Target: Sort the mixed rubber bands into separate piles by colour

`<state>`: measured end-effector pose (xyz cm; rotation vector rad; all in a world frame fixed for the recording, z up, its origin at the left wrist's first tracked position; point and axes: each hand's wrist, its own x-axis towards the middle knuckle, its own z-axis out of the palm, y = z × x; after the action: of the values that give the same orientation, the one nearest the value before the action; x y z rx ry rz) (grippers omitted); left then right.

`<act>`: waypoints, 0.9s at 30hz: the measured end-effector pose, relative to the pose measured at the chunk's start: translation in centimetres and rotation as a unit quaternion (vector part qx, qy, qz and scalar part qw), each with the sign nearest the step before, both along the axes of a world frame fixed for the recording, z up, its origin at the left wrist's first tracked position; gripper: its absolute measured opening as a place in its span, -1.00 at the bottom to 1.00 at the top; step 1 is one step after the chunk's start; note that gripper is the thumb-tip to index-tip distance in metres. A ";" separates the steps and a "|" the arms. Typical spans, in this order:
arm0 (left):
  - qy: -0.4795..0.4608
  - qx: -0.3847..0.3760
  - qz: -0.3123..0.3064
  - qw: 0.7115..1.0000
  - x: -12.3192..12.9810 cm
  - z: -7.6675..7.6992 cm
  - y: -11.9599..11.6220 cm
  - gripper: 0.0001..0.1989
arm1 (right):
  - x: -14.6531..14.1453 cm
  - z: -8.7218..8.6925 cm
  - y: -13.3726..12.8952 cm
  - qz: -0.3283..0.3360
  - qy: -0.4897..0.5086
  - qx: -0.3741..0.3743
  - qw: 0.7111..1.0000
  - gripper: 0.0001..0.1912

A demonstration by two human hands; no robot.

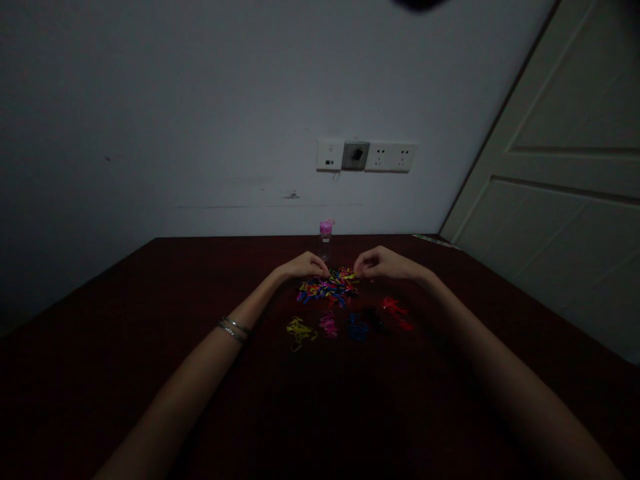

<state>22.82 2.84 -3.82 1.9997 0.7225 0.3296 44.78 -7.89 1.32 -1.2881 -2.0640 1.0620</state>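
Grip cannot be confirmed: left hand (306, 265) and right hand (381, 262) curl at the mixed bands (329, 291), not yet separated. Separated nearer: yellow heap (298, 329), pink heap (329, 324), blue heap (357, 327), dark heap (373, 319), red heap (397, 312).

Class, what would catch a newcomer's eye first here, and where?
The bright, mixed-colour pile between the left hand and right hand stands out against the dark table. Nearer the viewer lie smaller single-colour clusters; behind the pile stands a pink-capped bottle.

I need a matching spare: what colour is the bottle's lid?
The lid is pink, as the head view, the only one, shows.
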 end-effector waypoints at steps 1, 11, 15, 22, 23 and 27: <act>0.004 0.000 0.002 1.000 0.0 0.1 -0.1 -0.75 | -0.8 0.0 -0.2 0.014 -0.003 -0.003 1.000 -0.84; -0.020 0.000 -0.002 1.000 -0.2 0.2 0.0 -0.80 | -9.4 -3.7 -2.0 0.187 -0.019 -0.031 0.982 -0.80; -0.020 0.015 -0.019 0.999 0.1 0.3 -0.2 -0.78 | -8.9 -3.3 -1.8 0.176 -0.018 -0.016 0.984 -0.77; 0.078 0.152 -0.096 0.981 1.0 1.1 -1.8 -0.83 | -2.6 -1.0 0.0 0.014 -0.003 0.048 0.999 -0.83; 0.090 0.176 -0.107 0.974 1.2 1.2 -2.1 -0.83 | -1.7 -1.0 0.4 -0.013 -0.004 0.059 0.998 -0.84; 0.119 0.217 -0.154 0.957 1.6 1.4 -2.8 -0.78 | 1.8 -1.7 1.6 -0.088 -0.012 0.085 0.992 -0.84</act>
<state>24.39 0.05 -2.47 2.5620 0.4975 0.0615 46.57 -6.26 -0.43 -1.3721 -1.9683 0.7781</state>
